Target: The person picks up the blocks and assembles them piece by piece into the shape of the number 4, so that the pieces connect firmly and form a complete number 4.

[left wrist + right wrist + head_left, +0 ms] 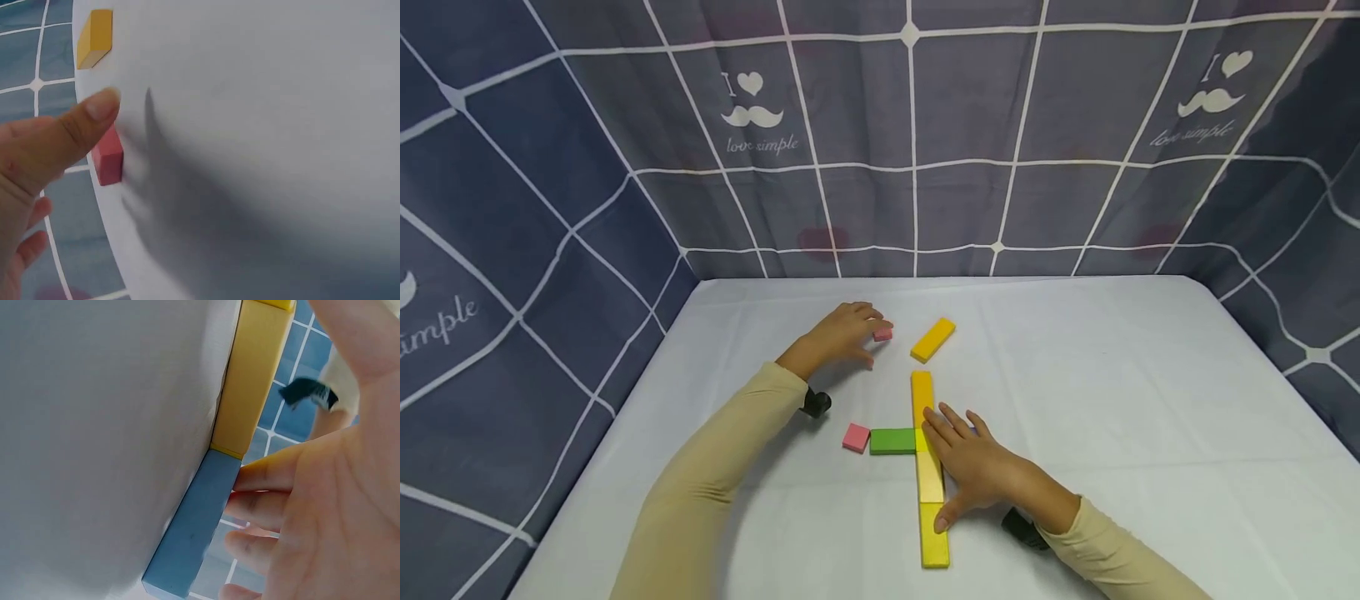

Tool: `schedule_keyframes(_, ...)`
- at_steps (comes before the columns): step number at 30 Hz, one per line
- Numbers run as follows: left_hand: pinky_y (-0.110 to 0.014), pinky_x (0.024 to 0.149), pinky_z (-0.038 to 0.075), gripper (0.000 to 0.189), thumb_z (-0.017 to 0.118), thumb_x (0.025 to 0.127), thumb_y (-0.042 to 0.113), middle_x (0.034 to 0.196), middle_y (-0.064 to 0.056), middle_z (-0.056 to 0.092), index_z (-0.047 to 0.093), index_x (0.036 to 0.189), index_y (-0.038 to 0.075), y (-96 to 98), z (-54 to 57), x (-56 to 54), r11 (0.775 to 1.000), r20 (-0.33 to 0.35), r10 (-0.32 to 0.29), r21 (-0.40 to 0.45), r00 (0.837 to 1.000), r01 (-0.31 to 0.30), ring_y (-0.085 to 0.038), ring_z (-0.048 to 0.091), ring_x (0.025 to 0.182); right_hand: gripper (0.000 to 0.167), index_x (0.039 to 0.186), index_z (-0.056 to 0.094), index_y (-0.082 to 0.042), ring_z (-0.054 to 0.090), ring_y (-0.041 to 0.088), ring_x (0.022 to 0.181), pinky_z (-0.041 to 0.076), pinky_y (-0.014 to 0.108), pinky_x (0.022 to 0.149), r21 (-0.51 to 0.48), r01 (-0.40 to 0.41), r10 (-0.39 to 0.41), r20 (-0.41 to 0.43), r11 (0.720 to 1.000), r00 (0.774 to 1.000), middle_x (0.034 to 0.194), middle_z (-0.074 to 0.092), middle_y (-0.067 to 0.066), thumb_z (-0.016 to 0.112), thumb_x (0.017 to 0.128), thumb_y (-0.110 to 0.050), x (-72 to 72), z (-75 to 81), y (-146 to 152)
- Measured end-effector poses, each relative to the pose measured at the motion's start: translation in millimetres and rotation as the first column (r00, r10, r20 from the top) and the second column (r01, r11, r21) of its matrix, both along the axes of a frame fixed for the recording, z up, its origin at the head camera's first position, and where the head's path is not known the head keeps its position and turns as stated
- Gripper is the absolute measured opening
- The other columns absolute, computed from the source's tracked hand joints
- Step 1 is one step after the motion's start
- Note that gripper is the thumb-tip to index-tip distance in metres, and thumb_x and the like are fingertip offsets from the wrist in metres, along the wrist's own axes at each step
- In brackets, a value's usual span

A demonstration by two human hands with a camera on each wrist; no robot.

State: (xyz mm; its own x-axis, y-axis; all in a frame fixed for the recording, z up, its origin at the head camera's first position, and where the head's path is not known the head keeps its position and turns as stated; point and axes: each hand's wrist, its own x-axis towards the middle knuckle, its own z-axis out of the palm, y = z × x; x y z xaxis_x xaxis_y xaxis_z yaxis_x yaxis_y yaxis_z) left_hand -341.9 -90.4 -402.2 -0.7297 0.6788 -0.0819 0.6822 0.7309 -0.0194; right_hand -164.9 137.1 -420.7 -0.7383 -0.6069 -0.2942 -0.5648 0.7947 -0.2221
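Note:
My left hand (846, 332) reaches over a small pink block (882, 335), thumb apart from the fingers. In the left wrist view the thumb partly covers that pink block (110, 161); whether the fingers touch it I cannot tell. My right hand (981, 467) lies with extended fingers over a line of yellow blocks (934, 546), its thumb at the nearest one. A green block (892, 442) joins the line from the left, with a second pink block (855, 437) at its outer end. On the right, a blue block (194, 525) is mostly hidden under the hand in the head view.
A loose yellow block (933, 340) lies at an angle beyond the line. The white cloth (1112, 375) covers the table, and dark gridded curtains (962, 108) stand at its back and sides. Black wrist cameras (1024, 529) sit below both hands.

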Motion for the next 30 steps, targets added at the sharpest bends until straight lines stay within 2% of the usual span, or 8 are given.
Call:
schedule_keyframes(5, -0.043, 0.109, 0.026, 0.075, 0.078, 0.067, 0.042, 0.135, -0.004, 0.047, 0.047, 0.133, 0.023, 17.3, 0.7, -18.3, 0.995, -0.027, -0.060, -0.079, 0.998, 0.058, -0.027, 0.033, 0.131, 0.125, 0.145, 0.017, -0.002, -0.001, 0.032, 0.141, 0.005, 0.057, 0.110, 0.005, -0.017, 0.017, 0.004, 1.000, 1.000, 0.154, 0.007, 0.013, 0.064, 0.054, -0.073, 1.3, 0.5, 0.9)
schedule_keyframes(11, -0.041, 0.110, 0.025, 0.082, 0.077, 0.067, 0.045, 0.139, -0.005, 0.043, 0.041, 0.137, 0.024, 40.8, 2.0, -28.9, 0.976, -0.038, -0.111, -0.191, 0.993, 0.102, -0.027, 0.032, 0.132, 0.125, 0.145, 0.017, -0.002, 0.001, 0.032, 0.141, 0.008, 0.057, 0.109, 0.015, -0.027, 0.027, -0.011, 1.000, 1.000, 0.154, 0.007, 0.013, 0.064, 0.054, -0.074, 2.2, 0.8, 2.6)
schedule_keyframes(15, -0.041, 0.110, 0.023, 0.092, 0.076, 0.064, 0.050, 0.146, -0.001, 0.035, 0.033, 0.141, 0.025, 59.7, 3.8, -33.0, 0.963, -0.020, -0.116, -0.248, 0.993, 0.108, -0.025, 0.027, 0.136, 0.125, 0.145, 0.017, -0.002, 0.002, 0.032, 0.141, 0.009, 0.057, 0.109, 0.004, -0.022, 0.022, -0.010, 1.000, 1.000, 0.153, 0.008, 0.014, 0.064, 0.054, -0.073, 2.4, 1.5, 4.8)
schedule_keyframes(20, -0.043, 0.112, 0.020, 0.101, 0.076, 0.064, 0.051, 0.152, 0.003, 0.020, 0.021, 0.145, 0.027, 79.9, -0.3, -35.0, 0.949, 0.066, -0.119, -0.287, 0.991, 0.133, -0.025, 0.021, 0.139, 0.125, 0.145, 0.018, -0.003, 0.002, 0.031, 0.141, 0.009, 0.056, 0.110, 0.010, -0.018, 0.018, -0.012, 1.000, 1.000, 0.154, 0.008, 0.012, 0.063, 0.053, -0.075, 3.7, 0.7, 4.6)
schedule_keyframes(23, -0.043, 0.112, 0.019, 0.107, 0.077, 0.063, 0.051, 0.154, 0.005, 0.013, 0.014, 0.147, 0.028, 88.8, -1.6, -35.0, 0.935, 0.087, -0.115, -0.328, 0.990, 0.137, -0.024, 0.018, 0.140, 0.125, 0.145, 0.018, -0.004, 0.003, 0.030, 0.142, 0.010, 0.055, 0.110, 0.018, -0.019, 0.019, -0.015, 1.000, 1.000, 0.154, 0.008, 0.011, 0.062, 0.053, -0.076, 4.5, 0.6, 4.3)
schedule_keyframes(26, -0.043, 0.112, 0.019, 0.111, 0.078, 0.062, 0.050, 0.154, 0.007, 0.010, 0.010, 0.147, 0.027, 97.4, 0.6, -34.2, 0.924, 0.101, -0.104, -0.358, 0.989, 0.134, -0.023, 0.017, 0.140, 0.124, 0.145, 0.018, -0.005, 0.003, 0.030, 0.142, 0.010, 0.055, 0.110, 0.027, -0.019, 0.019, -0.017, 0.999, 1.000, 0.154, 0.008, 0.011, 0.062, 0.053, -0.076, 5.0, 1.7, 5.2)
schedule_keyframes(30, -0.043, 0.112, 0.019, 0.111, 0.080, 0.062, 0.045, 0.153, 0.007, 0.016, 0.011, 0.147, 0.026, 108.5, 4.1, -33.9, 0.920, 0.137, -0.089, -0.367, 0.987, 0.134, -0.023, 0.021, 0.139, 0.124, 0.146, 0.018, -0.006, 0.004, 0.029, 0.142, 0.011, 0.053, 0.111, 0.047, -0.011, 0.012, -0.026, 0.999, 1.000, 0.154, 0.008, 0.009, 0.063, 0.053, -0.076, 4.4, 4.4, 7.6)
